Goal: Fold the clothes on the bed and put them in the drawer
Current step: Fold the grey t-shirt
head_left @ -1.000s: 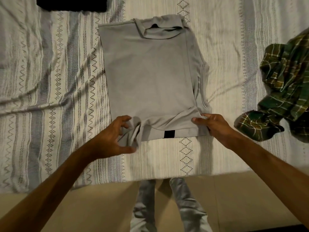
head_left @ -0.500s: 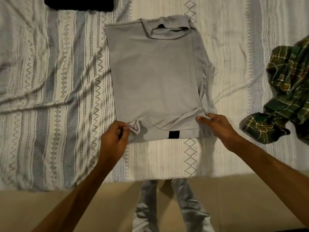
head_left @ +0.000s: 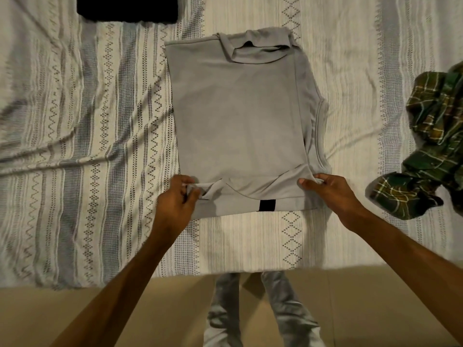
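1. Lying flat on the bed (head_left: pixel 75 146), the grey shirt (head_left: pixel 240 116) has its collar at the far end and its hem nearest the person.
2. The left hand (head_left: pixel 175 204) pinches a bunched fold of fabric at the near left corner, its grip curled tight round the cloth.
3. The right hand (head_left: pixel 330 194) pinches the near right corner, thumb on top.
4. A small black label (head_left: pixel 267 205) sits on the hem between both hands; no writing is readable.
5. A green plaid shirt (head_left: pixel 431 146) lies crumpled well to the right.

Patterned striped bedsheet (head_left: pixel 75 146), tan floor (head_left: pixel 375 309)
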`<state>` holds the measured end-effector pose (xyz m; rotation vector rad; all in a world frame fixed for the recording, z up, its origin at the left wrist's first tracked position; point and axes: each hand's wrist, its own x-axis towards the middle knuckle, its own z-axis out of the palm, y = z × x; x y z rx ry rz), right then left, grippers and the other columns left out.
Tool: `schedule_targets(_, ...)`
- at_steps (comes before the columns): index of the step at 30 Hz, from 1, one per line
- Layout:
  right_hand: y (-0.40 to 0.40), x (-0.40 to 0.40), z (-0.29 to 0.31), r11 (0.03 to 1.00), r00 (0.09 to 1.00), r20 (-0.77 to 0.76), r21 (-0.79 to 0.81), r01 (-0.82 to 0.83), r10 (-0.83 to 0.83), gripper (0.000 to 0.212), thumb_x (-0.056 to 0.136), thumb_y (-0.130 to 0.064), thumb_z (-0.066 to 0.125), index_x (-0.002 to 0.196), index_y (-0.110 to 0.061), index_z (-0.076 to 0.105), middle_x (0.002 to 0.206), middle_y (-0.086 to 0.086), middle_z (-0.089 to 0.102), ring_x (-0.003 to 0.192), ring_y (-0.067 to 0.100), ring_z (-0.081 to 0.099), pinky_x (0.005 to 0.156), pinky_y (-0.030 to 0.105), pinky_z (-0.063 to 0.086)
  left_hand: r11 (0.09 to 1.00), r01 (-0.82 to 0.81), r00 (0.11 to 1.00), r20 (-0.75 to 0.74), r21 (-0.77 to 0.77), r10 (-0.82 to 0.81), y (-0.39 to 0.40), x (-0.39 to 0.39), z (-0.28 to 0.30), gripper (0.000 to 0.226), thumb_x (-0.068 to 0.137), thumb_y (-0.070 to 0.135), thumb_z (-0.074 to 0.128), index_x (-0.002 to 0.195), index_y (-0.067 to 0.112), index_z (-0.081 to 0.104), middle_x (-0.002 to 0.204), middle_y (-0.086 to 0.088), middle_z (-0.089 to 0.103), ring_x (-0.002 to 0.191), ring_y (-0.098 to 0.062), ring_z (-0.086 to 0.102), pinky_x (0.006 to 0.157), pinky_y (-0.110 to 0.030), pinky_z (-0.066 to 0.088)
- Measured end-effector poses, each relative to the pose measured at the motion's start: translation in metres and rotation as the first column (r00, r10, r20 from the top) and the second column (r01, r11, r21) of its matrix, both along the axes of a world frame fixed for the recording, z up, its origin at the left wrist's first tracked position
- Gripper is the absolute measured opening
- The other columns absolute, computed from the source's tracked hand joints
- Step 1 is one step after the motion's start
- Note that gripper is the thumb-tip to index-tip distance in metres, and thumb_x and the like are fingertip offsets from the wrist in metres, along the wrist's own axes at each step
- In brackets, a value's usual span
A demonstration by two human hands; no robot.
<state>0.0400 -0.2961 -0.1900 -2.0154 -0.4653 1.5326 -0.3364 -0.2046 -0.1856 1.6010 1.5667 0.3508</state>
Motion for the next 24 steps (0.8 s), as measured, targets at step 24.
schedule_targets(24, 0.004, 0.005, 0.001, 0.989, 0.966, 0.212, -0.026, -0.144, 0.146, 0.04, 0.087, -0.057, 0.074, 0.09, -0.018, 0.079, 0.081, 0.0, 0.074, 0.073, 0.011, 0.065, 0.06, 0.014, 0.048, 0.853, 0.17, 0.985, 0.064, -0.494, -0.159, 0.057, -0.043, -0.009, 0.035, 0.084, 0.037, 0.087, 0.102, 0.039, 0.057, 0.08, -0.002, 0.079, 0.073, -0.02, 0.078, 0.065, -0.035, 0.062)
